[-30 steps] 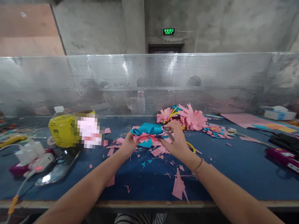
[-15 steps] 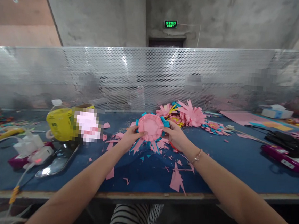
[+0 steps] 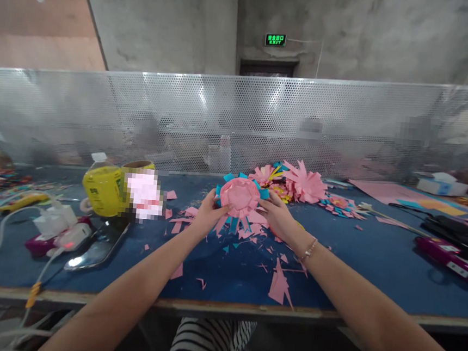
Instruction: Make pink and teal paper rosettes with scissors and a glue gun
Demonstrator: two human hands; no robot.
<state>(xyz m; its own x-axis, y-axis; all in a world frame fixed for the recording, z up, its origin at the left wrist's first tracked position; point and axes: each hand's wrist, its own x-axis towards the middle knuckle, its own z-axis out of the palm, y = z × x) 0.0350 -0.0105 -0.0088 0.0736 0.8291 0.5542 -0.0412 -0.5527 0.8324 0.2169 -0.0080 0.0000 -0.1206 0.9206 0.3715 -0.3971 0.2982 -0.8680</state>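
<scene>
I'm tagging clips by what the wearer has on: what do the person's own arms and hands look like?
Both the left hand and right hand are gloveless, and no sleeves show on the forearms. The right wrist wears a thin, light bracelet; the left wrist shows none.

1 head camera looks forward and down across the table [image 3: 378, 253].

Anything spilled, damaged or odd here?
Mainly untidiness: small pink and blue paper scraps lie strewn across the blue tabletop, with a jagged pink paper offcut near its front edge. The round pink and blue paper flower in the left hand and right hand shows no obvious damage.
</scene>
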